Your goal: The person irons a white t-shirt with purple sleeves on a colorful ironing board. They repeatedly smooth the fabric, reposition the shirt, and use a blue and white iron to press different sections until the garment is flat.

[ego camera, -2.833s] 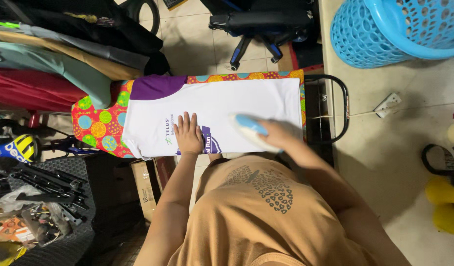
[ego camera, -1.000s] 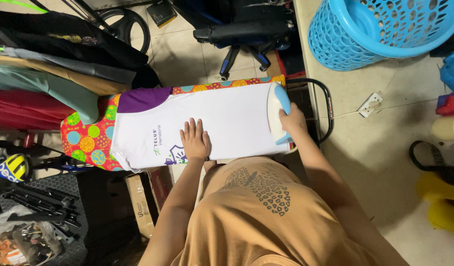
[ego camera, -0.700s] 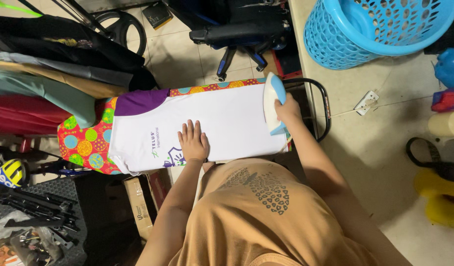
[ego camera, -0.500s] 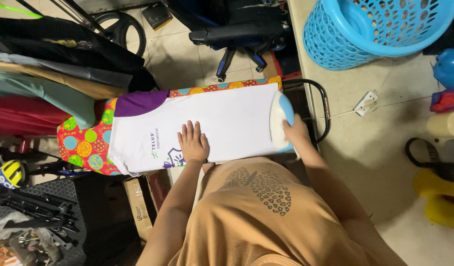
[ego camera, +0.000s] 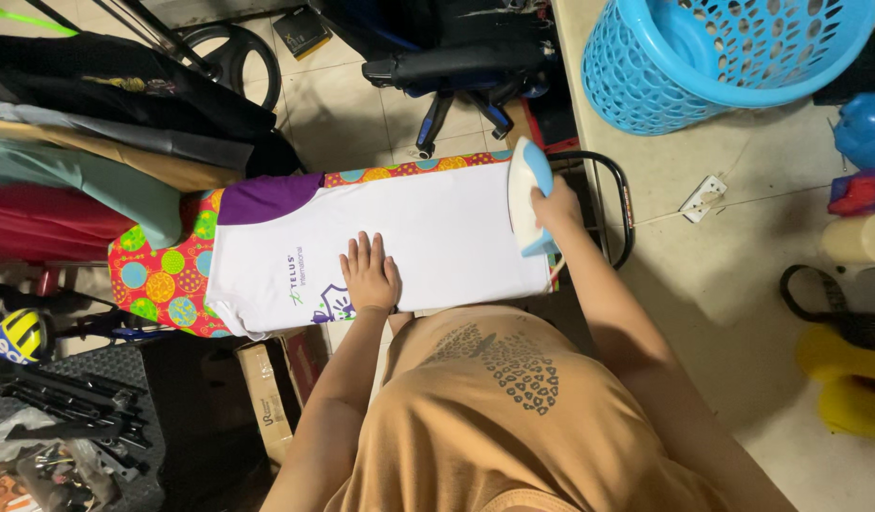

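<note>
In the head view, the left hand (ego camera: pixel 370 276) lies flat, fingers spread, on the white T-shirt (ego camera: pixel 428 232) spread over the ironing board (ego camera: pixel 157 275). The right hand (ego camera: pixel 557 204) is closed around the white-and-blue iron (ego camera: pixel 525 194) at the shirt's hem end. The fabric between the hands looks smooth; the purple-sleeved part beyond the left hand seems left to press.
</note>
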